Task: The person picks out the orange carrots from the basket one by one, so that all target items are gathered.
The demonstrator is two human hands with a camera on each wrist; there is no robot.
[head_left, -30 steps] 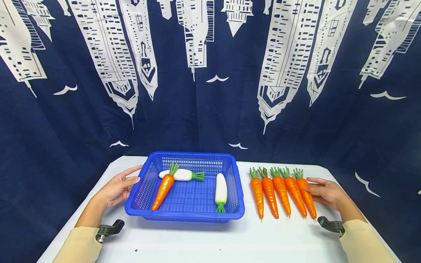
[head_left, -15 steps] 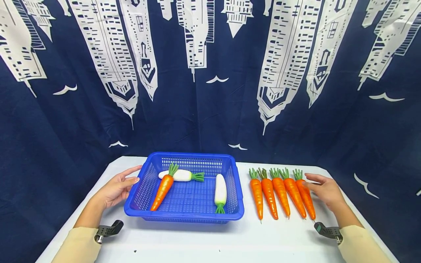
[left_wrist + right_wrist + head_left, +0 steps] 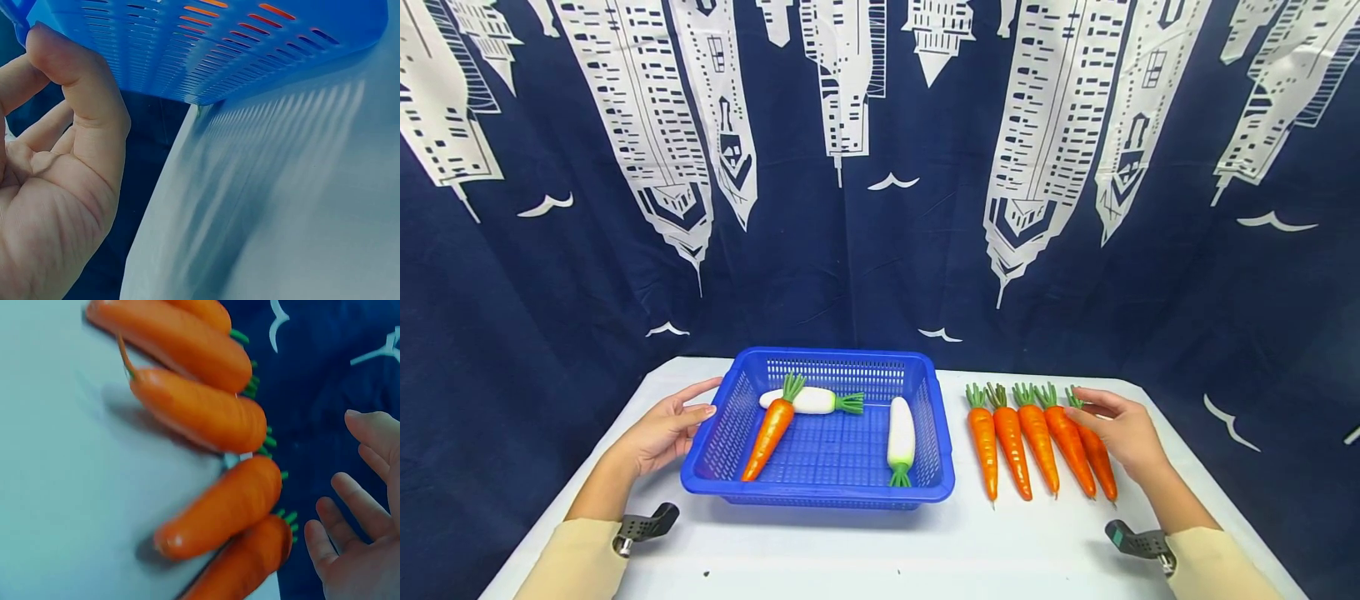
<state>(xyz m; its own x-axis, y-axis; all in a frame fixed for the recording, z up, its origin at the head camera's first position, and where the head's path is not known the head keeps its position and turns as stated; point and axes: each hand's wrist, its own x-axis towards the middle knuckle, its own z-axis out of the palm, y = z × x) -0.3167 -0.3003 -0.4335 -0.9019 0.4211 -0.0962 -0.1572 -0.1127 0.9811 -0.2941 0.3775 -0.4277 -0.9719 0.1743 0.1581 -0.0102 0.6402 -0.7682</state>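
My left hand (image 3: 662, 429) is at the left side of a blue plastic basket (image 3: 827, 492), thumb and fingertips touching the outside of its rim. In the left wrist view the thumb (image 3: 69, 69) meets the blue rim from below. Inside the basket lie a carrot (image 3: 771, 437) and two white radishes, one along the back (image 3: 812, 401) and one at the right (image 3: 902, 433). My right hand (image 3: 1123, 429) hovers over the green top of the rightmost carrot (image 3: 1097, 458), partly hiding it. Its fingers are spread and hold nothing, as the right wrist view shows.
Several carrots lie side by side right of the basket, tops toward the back, among them the leftmost carrot (image 3: 983, 446). All stand on a white table (image 3: 805, 554). A dark blue curtain (image 3: 850, 275) with white buildings hangs right behind it.
My right hand has left the side of the rightmost carrot and moved left, over its green top. The left hand, the basket and the vegetables keep their places.
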